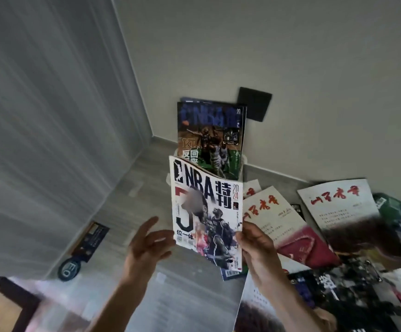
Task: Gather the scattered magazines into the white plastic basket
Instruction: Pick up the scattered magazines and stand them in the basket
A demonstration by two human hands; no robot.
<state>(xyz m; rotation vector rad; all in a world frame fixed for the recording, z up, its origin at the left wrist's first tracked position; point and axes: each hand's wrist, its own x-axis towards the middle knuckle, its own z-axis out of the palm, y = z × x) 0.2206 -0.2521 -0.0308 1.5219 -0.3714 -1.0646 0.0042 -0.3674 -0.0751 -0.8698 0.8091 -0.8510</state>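
My right hand grips the lower right edge of a white NBA magazine and holds it upright in front of the white plastic basket, which is mostly hidden behind it. A dark NBA magazine stands in the basket against the wall. My left hand hovers just left of the held magazine with fingers spread, holding nothing. Scattered magazines lie on the floor to the right: two white ones with red script and dark ones nearer me.
The basket stands in a room corner between a pale curtain on the left and a grey wall with a black plate. A dark bookmark-like strip and a round tag lie on the wooden floor at left.
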